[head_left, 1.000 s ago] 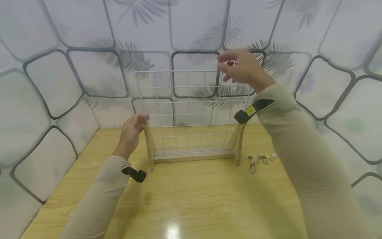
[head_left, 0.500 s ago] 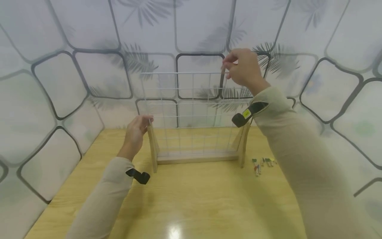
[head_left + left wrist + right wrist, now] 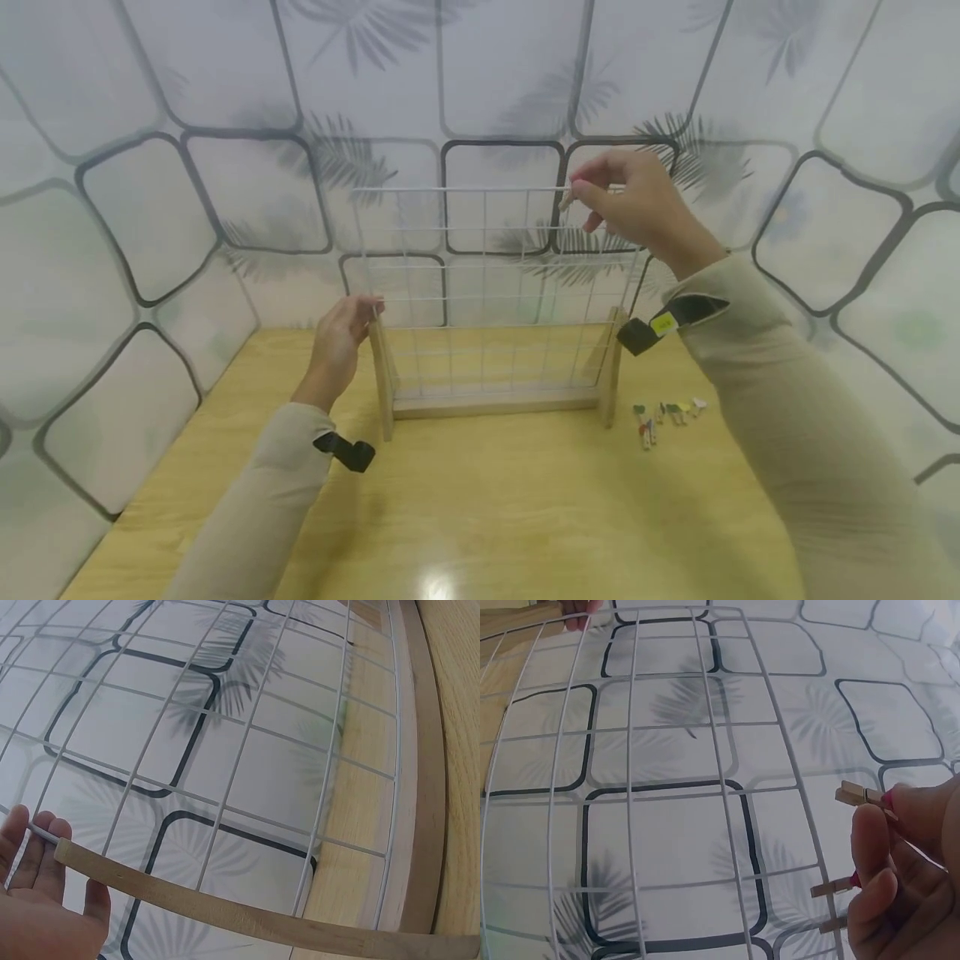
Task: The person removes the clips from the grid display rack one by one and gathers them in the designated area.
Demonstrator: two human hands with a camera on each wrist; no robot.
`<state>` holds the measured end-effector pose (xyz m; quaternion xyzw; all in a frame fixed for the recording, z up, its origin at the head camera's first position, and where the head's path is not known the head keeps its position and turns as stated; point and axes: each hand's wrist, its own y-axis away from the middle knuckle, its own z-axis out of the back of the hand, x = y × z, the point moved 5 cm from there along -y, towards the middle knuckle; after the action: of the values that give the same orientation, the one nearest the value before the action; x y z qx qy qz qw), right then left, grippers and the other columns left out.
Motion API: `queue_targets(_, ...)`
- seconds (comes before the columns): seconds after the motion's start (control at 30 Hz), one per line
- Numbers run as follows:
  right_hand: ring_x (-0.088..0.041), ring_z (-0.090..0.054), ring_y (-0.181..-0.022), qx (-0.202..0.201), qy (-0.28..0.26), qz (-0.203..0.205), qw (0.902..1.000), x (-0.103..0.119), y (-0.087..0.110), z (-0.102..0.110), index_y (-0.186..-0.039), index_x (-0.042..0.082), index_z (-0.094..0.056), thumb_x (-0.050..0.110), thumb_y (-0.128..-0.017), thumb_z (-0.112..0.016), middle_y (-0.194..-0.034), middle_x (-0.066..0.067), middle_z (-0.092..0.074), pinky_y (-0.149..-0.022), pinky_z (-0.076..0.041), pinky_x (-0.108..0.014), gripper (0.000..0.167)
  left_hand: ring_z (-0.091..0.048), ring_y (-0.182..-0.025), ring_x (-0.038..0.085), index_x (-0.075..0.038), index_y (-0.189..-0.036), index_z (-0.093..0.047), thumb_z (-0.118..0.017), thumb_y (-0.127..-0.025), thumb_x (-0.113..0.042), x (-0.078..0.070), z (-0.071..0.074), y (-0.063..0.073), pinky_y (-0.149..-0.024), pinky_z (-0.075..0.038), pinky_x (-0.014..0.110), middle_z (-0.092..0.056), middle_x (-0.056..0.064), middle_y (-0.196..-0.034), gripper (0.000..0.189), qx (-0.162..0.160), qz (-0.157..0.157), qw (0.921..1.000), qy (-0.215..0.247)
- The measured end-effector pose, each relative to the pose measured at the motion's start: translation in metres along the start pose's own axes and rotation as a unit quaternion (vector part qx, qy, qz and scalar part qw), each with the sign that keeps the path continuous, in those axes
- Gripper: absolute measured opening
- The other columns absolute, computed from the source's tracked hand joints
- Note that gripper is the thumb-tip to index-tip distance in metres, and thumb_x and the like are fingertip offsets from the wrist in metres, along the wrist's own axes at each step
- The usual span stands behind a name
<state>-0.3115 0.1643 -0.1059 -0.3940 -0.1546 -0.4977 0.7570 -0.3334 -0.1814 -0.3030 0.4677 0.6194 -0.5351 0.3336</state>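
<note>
A white wire grid [image 3: 483,227] stands upright in a wooden base [image 3: 495,406]. My left hand [image 3: 337,342] holds the grid's left edge at the top of the wooden side post [image 3: 187,900]. Near the top wire, my right hand [image 3: 637,204] pinches a small wooden clothespin [image 3: 862,795] between thumb and finger. In the right wrist view this clothespin is apart from the edge wire, its pink-red decoration mostly covered by the fingers. Another clothespin [image 3: 834,887] with a pinkish end sits on that wire, and a third clothespin [image 3: 833,925] is partly hidden behind my fingers.
Several small clothespins [image 3: 647,433] with coloured tops lie on the wooden table [image 3: 480,500], right of the rack. A patterned fabric wall [image 3: 502,92] surrounds the table's back and sides.
My right hand has come down and a little to the right, and its clothespin now points down-left below the fingertips. The red heart seen earlier is hidden. My left hand keeps its hold.
</note>
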Motion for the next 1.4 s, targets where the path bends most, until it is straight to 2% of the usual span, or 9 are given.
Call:
queue_targets(0.13,-0.017,-0.065,-0.07,0.015,-0.002,-0.006,0.9999,-0.018,0.011,0.0,-0.114,0.002,-0.064,0.025,-0.097,-0.059,-0.117,-0.012,-0.063,-0.058,-0.053,-0.025,0.028,-0.053,-0.116,0.016,-0.009,-0.104,-0.06,-0.032,-0.107,-0.022,0.001,0.001,0.003,-0.111,-0.032,0.043,-0.059,0.0,-0.112,0.031,0.001,0.006,1.0,-0.001)
queue_targets(0.27,-0.018,-0.065,-0.072,0.024,0.008,-0.024,0.9994,-0.041,0.021,0.002,-0.115,0.004,-0.064,0.027,-0.097,-0.059,-0.111,-0.015,-0.064,-0.062,-0.055,-0.03,0.03,-0.052,-0.117,0.016,-0.008,-0.105,-0.058,-0.031,-0.108,-0.021,0.002,0.002,0.004,-0.112,-0.032,0.042,-0.059,-0.001,-0.113,0.031,0.001,0.008,1.0,0.005)
queue_targets(0.5,-0.014,-0.065,-0.072,0.029,0.017,-0.062,0.9975,-0.08,0.043,0.01,-0.12,0.001,-0.062,0.031,-0.098,-0.058,-0.117,-0.021,-0.062,-0.058,-0.053,-0.029,0.037,-0.053,-0.116,0.015,-0.007,-0.104,-0.058,-0.032,-0.108,-0.022,-0.001,-0.001,0.003,-0.112,-0.031,0.044,-0.059,-0.001,-0.11,0.03,0.009,0.001,0.9999,0.012)
queue_targets(0.7,-0.016,-0.065,-0.076,0.052,0.016,-0.08,0.9953,-0.112,0.063,0.009,-0.123,0.0,-0.059,0.033,-0.1,-0.055,-0.121,-0.022,-0.059,-0.061,-0.053,-0.031,0.041,-0.053,-0.114,0.015,-0.007,-0.102,-0.057,-0.032,-0.108,-0.021,0.002,0.0,0.003,-0.112,-0.031,0.045,-0.06,-0.003,-0.108,0.029,0.006,0.005,0.9999,0.015)
queue_targets(0.87,-0.015,-0.065,-0.076,0.079,0.004,-0.092,0.9926,-0.149,0.081,0.003,-0.123,-0.004,-0.057,0.031,-0.101,-0.054,-0.121,-0.024,-0.058,-0.061,-0.053,-0.032,0.041,-0.053,-0.112,0.015,-0.004,-0.102,-0.053,-0.03,-0.108,-0.021,0.0,-0.001,0.003,-0.111,-0.031,0.045,-0.06,-0.003,-0.107,0.029,0.013,0.001,0.9999,0.01)
queue_targets(1.03,-0.017,-0.065,-0.077,0.096,-0.003,-0.123,0.9877,-0.186,0.099,-0.003,-0.123,-0.005,-0.057,0.03,-0.101,-0.054,-0.119,-0.024,-0.06,-0.062,-0.053,-0.034,0.041,-0.053,-0.112,0.012,-0.007,-0.107,-0.046,-0.028,-0.108,-0.024,0.0,0.0,0.002,-0.109,-0.034,0.038,-0.057,0.0,-0.112,0.025,0.021,0.024,0.9995,0.009)
queue_targets(1.17,-0.019,-0.065,-0.079,0.106,-0.013,-0.148,0.9833,-0.21,0.116,-0.007,-0.125,-0.006,-0.054,0.03,-0.1,-0.054,-0.118,-0.025,-0.061,-0.063,-0.054,-0.036,0.044,-0.053,-0.112,0.012,-0.01,-0.112,-0.042,-0.027,-0.108,-0.029,-0.001,0.0,0.0,-0.107,-0.036,0.034,-0.057,0.001,-0.113,0.025,0.04,0.043,0.9982,0.01)
queue_targets(1.27,-0.02,-0.065,-0.08,0.113,-0.024,-0.16,0.9804,-0.226,0.128,-0.01,-0.127,-0.007,-0.052,0.03,-0.1,-0.055,-0.118,-0.024,-0.061,-0.062,-0.054,-0.035,0.046,-0.053,-0.112,0.011,-0.009,-0.116,-0.04,-0.026,-0.108,-0.032,-0.004,0.0,0.002,-0.108,-0.035,0.034,-0.058,-0.001,-0.113,0.029,0.048,0.046,0.9978,0.004)
queue_targets(1.4,-0.021,-0.064,-0.081,0.127,-0.031,-0.17,0.9768,-0.245,0.145,-0.013,-0.128,-0.009,-0.049,0.03,-0.101,-0.053,-0.117,-0.024,-0.062,-0.061,-0.053,-0.032,0.048,-0.053,-0.11,0.011,-0.007,-0.118,-0.038,-0.025,-0.108,-0.031,-0.006,-0.004,0.003,-0.103,-0.039,0.031,-0.06,-0.005,-0.107,0.029,0.042,0.044,0.9981,0.004)
